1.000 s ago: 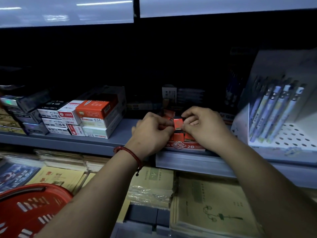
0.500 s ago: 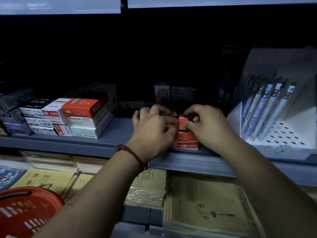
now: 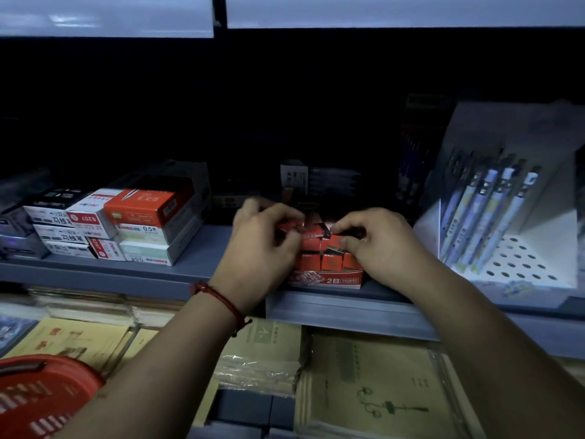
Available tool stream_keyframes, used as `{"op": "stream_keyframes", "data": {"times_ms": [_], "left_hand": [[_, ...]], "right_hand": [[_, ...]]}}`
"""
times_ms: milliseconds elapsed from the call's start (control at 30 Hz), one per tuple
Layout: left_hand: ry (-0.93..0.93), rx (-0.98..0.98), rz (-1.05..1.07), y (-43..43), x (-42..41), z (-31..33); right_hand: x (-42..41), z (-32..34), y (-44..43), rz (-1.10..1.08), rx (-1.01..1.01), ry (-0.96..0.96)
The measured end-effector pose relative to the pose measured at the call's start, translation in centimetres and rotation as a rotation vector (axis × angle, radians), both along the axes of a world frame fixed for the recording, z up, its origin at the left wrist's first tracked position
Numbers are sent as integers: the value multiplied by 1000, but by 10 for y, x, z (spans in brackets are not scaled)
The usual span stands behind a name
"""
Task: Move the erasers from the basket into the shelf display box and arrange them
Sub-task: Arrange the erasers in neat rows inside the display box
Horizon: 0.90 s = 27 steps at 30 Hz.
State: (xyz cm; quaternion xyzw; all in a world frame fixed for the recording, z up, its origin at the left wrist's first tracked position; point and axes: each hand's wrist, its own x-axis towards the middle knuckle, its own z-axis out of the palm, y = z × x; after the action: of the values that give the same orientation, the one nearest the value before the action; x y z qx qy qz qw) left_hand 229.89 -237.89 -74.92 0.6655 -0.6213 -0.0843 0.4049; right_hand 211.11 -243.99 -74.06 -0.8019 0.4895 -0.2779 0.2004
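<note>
Mid-frame, the left hand [image 3: 259, 245] and right hand [image 3: 380, 245] each pinch small red wrapped erasers [image 3: 329, 261] topping the red cardboard display box [image 3: 326, 280] on the grey shelf [image 3: 196, 267], best nudged flush without toppling neighbours.

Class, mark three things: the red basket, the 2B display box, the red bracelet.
red basket [image 3: 33, 402]: head view, slatted side wall.
display box [image 3: 323, 279]: head view, printed front wall.
bracelet [image 3: 221, 301]: head view, cord over wrist.

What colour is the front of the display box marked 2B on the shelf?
The cardboard display box front is red with white print; head view.
</note>
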Motion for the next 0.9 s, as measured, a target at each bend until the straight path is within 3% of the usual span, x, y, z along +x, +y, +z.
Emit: {"op": "stream_keyframes", "data": {"times_ms": [100,267,900], "left_hand": [[93,55,133,-1,14,-3],[247,176,125,-1,19,-7],[285,160,99,5,19,-10]], "right_hand": [[2,1,1,-3,-3,-7],[12,-1,6,-74,4,-41],[10,5,3,-90,9,-86]]}}
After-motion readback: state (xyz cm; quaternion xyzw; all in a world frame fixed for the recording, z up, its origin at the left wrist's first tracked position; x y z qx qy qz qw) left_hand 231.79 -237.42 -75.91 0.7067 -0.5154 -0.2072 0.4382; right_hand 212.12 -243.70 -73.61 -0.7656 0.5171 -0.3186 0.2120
